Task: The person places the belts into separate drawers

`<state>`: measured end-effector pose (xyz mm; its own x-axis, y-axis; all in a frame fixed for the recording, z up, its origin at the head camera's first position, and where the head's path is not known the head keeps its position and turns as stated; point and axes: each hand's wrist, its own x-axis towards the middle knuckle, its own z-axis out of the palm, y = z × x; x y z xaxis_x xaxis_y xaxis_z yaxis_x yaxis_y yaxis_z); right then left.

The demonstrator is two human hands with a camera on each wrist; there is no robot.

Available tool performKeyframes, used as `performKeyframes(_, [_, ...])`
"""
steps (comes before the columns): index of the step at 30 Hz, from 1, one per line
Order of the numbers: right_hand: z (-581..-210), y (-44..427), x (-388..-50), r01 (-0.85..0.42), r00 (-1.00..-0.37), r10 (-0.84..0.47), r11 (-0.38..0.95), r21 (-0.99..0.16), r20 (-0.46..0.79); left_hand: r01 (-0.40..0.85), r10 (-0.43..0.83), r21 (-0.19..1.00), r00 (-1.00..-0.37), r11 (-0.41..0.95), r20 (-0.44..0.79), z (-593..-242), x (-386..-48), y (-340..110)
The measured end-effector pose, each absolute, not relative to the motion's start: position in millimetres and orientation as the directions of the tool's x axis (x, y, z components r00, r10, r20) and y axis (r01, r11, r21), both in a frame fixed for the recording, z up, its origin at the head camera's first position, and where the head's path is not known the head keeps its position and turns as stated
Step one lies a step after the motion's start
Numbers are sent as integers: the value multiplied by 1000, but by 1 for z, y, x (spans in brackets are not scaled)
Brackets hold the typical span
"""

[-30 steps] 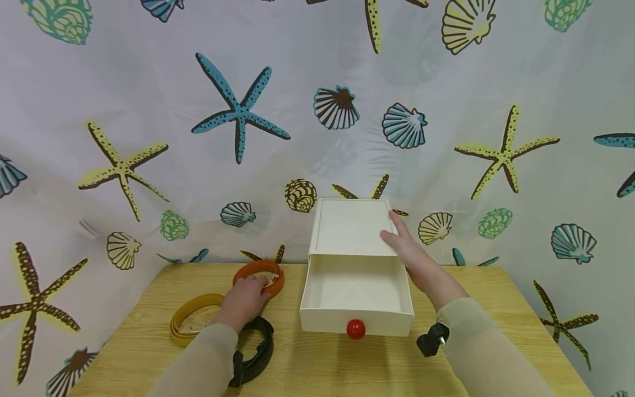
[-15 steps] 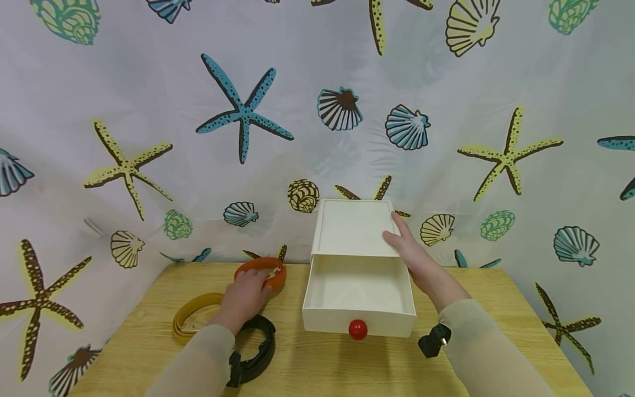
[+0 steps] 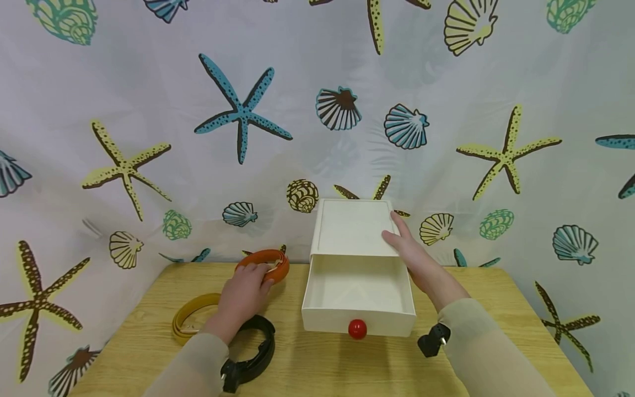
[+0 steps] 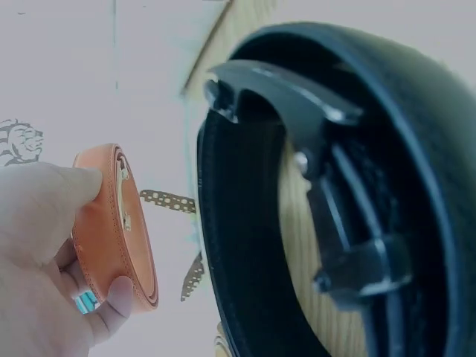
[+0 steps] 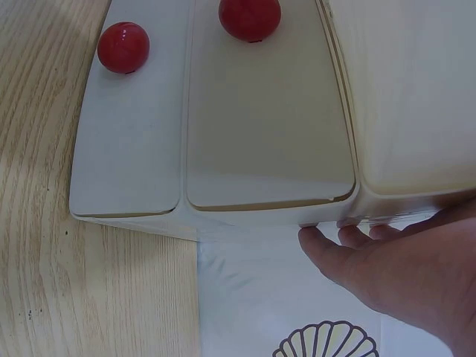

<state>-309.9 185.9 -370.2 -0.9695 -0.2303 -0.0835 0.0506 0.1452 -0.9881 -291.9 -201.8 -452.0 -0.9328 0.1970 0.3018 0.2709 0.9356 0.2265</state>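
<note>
- Left hand [image 3: 244,295]: fingers and thumb hold a coiled orange belt [image 4: 104,245], which sits left of centre in the head view and at the left of the left wrist view.
- Right hand [image 3: 409,251]: not gripping around anything; fingers extended, touching the right side of the white drawer unit [image 3: 353,227], right of centre in the head view.
- Top drawer [image 3: 327,321]: pulled out, red knob [image 3: 357,329] facing front.
- Two other drawers: closed, at the left and centre of the right wrist view.
- Yellow belt [image 3: 179,317] and black belt [image 3: 268,346]: coiled on the table [image 3: 377,369], lower left.
</note>
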Motion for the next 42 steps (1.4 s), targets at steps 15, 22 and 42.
performKeyframes(15, [-372,185,-309,53,-970,-229,147,-988,-86,356,227,234,-867,905,443,-435,-270,-202])
performKeyframes(22, [-373,185,-309,51,-970,-227,149,-988,-85,365,229,236,-860,901,456,-423,-259,-198])
performKeyframes(42, [-371,185,-310,41,-970,-229,162,-986,-78,402,236,229,-818,886,525,-382,-232,-192])
